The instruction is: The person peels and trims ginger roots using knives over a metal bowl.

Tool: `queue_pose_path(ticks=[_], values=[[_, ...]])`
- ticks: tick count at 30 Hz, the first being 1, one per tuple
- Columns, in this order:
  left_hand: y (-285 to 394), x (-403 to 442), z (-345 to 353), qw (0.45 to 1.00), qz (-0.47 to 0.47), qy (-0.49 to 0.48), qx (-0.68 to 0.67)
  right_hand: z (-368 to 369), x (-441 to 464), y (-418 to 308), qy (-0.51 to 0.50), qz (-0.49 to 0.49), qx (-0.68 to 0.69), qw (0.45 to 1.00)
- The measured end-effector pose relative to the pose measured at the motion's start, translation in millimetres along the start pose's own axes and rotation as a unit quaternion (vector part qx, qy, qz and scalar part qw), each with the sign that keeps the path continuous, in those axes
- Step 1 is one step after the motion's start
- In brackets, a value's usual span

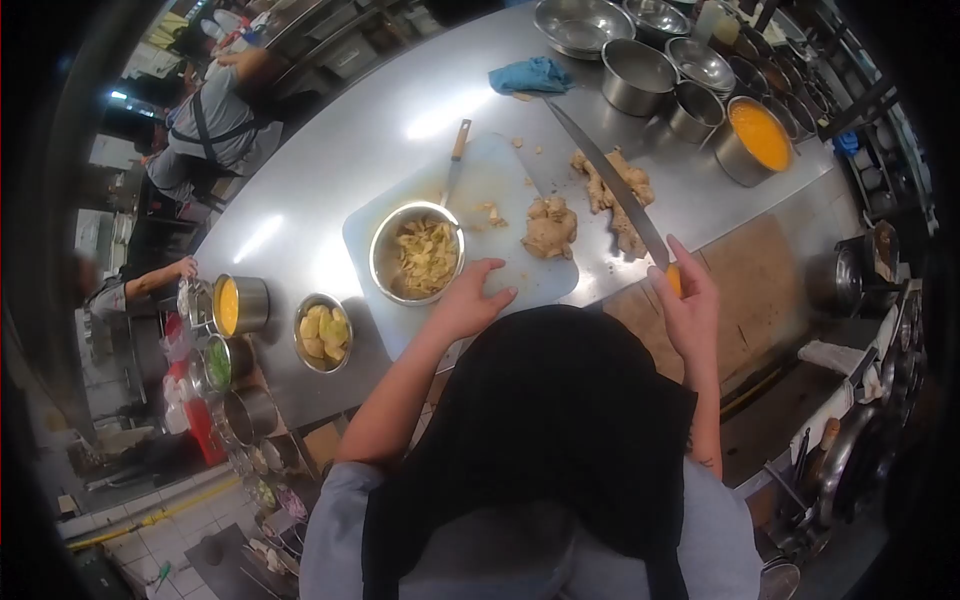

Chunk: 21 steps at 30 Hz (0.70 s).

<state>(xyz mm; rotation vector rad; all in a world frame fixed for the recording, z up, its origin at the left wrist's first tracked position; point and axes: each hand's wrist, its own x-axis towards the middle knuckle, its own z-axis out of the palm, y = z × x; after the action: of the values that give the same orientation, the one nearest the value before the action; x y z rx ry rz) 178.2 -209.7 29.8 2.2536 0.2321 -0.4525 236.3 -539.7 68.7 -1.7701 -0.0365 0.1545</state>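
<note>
My right hand (692,300) is closed round the orange handle of a long kitchen knife (612,182), its blade pointing up and away over the table. Under the blade lies a large knobbly ginger root (628,215). My left hand (475,302) is empty, fingers apart, over the near part of the pale cutting board (385,325). Beside it stands a steel bowl (374,250) full of ginger peelings (425,258). Another ginger piece (550,228) sits on the board's right side. A smaller knife (456,160) with a wooden handle lies beyond the bowl.
Peeled ginger pieces fill a small bowl (323,333) at the left. Pots of orange liquid (760,135) stand at both ends of the steel table (300,235). A blue cloth (530,75) and steel bowls (583,28) lie at the back. Other people (210,120) are at the left.
</note>
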Motion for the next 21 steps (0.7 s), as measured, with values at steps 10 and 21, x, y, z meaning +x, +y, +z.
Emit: queue_pose_path(ticks=[10, 21], values=[[23.7, 81.3, 51.7, 0.989, -0.015, 0.106, -0.102, 11.0, 13.8, 19.7, -0.024, 0.009, 0.078, 0.997], [51.4, 58.0, 24.8, 0.976, -0.085, 0.021, -0.201, 19.5, 14.8, 14.0, -0.051, 0.039, 0.109, 0.992]])
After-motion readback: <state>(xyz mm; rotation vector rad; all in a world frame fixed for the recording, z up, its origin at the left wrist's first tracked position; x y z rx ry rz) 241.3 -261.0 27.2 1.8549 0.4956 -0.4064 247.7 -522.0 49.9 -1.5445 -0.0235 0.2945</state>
